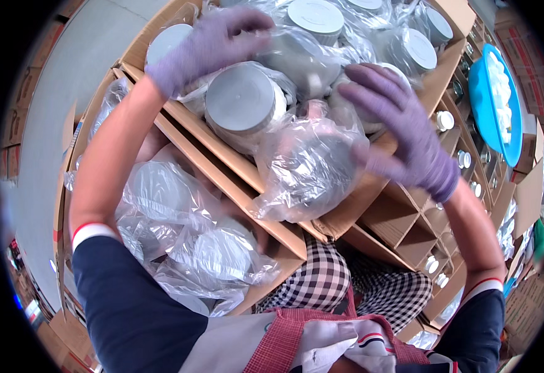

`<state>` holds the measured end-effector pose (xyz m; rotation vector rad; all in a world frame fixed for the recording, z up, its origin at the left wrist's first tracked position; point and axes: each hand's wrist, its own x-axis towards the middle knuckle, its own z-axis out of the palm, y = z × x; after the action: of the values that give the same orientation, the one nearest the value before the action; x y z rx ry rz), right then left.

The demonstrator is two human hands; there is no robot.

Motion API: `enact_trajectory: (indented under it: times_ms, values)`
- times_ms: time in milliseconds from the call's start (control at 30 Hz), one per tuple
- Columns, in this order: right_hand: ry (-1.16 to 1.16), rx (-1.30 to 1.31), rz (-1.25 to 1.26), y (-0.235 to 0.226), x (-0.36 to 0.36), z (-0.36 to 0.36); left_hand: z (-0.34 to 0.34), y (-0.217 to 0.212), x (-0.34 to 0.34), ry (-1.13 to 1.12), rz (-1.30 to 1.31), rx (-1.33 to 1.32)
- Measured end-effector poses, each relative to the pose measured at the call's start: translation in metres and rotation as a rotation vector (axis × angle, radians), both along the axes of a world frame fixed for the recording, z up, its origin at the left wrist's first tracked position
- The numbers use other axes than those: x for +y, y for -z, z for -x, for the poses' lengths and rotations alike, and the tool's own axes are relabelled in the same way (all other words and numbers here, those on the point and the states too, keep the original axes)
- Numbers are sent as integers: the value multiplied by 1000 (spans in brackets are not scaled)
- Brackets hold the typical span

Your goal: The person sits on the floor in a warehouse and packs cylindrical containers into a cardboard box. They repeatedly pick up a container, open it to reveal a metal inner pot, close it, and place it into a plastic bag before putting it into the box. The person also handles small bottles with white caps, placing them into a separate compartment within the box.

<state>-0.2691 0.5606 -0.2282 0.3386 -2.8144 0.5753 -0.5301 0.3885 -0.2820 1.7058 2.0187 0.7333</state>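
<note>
Hidden, cut off and blurred around your hands

Your left hand [207, 43] is motion-blurred, its fingertips smeared; your right hand [402, 124] covers one wrapped jar. Crinkled plastic bags [306, 168] veil the jars inside. The upper cardboard box [346, 214] runs off the top edge, and the blue basin [493, 102] melts into the dark rim.

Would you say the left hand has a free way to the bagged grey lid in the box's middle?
Probably yes: the left hand hovers just above that grey lid, with only loose clear plastic over it.
</note>
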Motion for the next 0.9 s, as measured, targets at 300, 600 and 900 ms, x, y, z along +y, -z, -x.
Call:
enact_trajectory:
  times_ms: [300, 600, 900]
  values:
    - [195, -262, -74, 53, -75, -37, -75, 30, 12, 462, 428, 1269]
    - [268, -57, -43, 73, -94, -52, -101, 87, 7, 971, 567, 1219]
    - [351, -198, -228, 70, -94, -56, -94, -212, -50, 482, 104, 917]
